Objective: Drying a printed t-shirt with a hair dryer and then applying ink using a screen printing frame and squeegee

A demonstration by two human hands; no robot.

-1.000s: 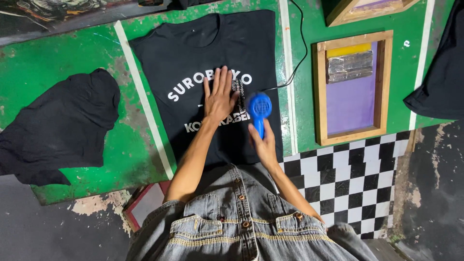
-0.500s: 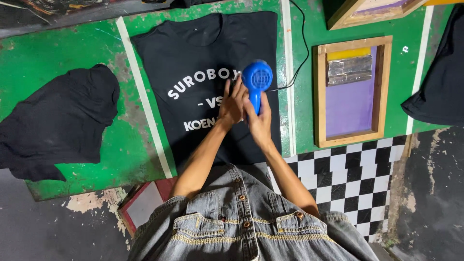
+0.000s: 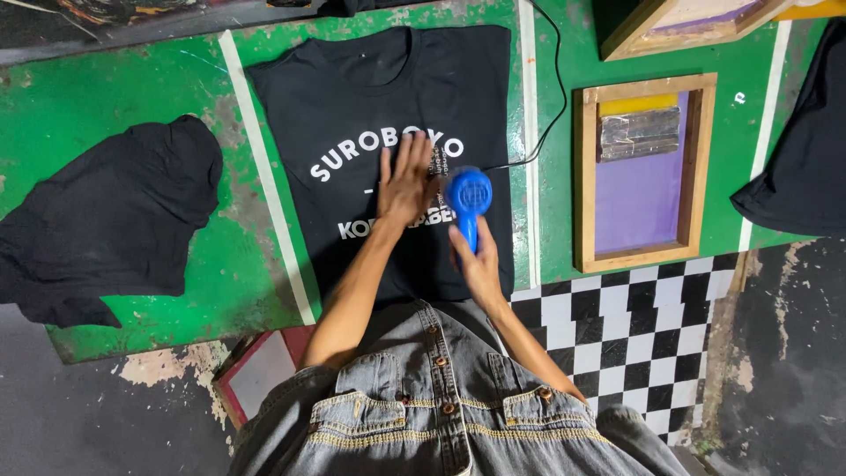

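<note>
A black T-shirt (image 3: 370, 97) with white printed lettering lies flat on a green painted table (image 3: 106, 97). My left hand (image 3: 407, 181) rests flat on the print, fingers spread. My right hand (image 3: 478, 264) grips the handle of a blue hair dryer (image 3: 467, 196), which points down at the print just right of my left hand. Its black cord (image 3: 553, 97) runs up and away across the table's white stripe.
A wooden screen-printing frame (image 3: 643, 172) with purple mesh and a squeegee lies to the right. Another frame (image 3: 683, 26) sits at the top right. Crumpled black cloth (image 3: 110, 220) lies at left, more black fabric (image 3: 797, 150) at the right edge. A checkered panel (image 3: 634, 326) is at lower right.
My right hand swung the dryer up over the print and back down toward me. My left hand lay flat, drew back beside the dryer, then returned flat on the lettering.
</note>
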